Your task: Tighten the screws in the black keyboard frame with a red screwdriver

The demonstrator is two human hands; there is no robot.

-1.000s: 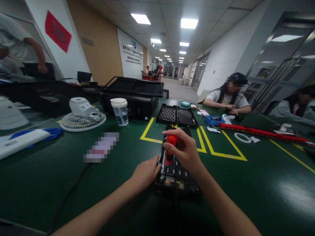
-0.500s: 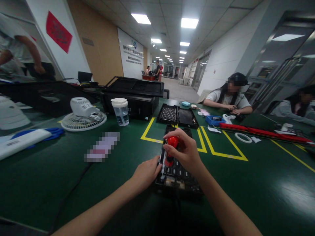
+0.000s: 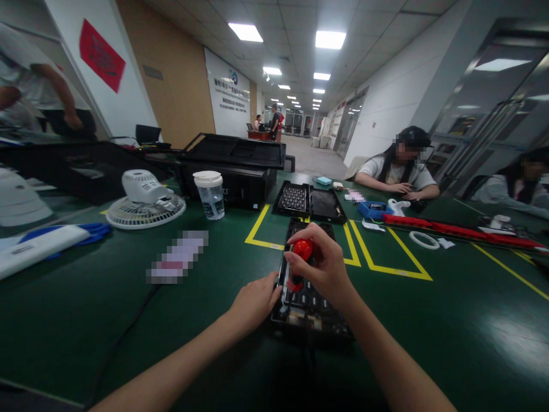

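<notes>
— Entry one: right hand?
— Right hand (image 3: 322,264); closed around a red-knobbed tool (image 3: 302,249); fingers wrapped round the shaft just under the round knob, which shows above the thumb; the tool stands near upright, its lower red part below the hand, pointing down into the black tray (image 3: 309,312).

— Entry two: left hand?
— Left hand (image 3: 253,302); loosely curled, thumb and fingertips against the tray's left edge, just beside the tool's lower end; whether it grips that edge I cannot tell.

— The tray itself?
— Black, divided into small compartments; lies flat on the green surface (image 3: 128,320), directly before the person, between the two forearms; its far end reaches into a box of yellow tape lines (image 3: 256,228).

— Remaining stock?
— A pair of dark trays (image 3: 309,201) side by side beyond the tape; black case (image 3: 234,166) with raised lid behind them; lidded cup (image 3: 209,194) just left of the case; white fan (image 3: 146,206) lying face down further left; blue tray (image 3: 374,210) and white ring (image 3: 424,240) to the right; a seated co-worker (image 3: 397,171) at the far right edge of the surface, hands on it.
</notes>
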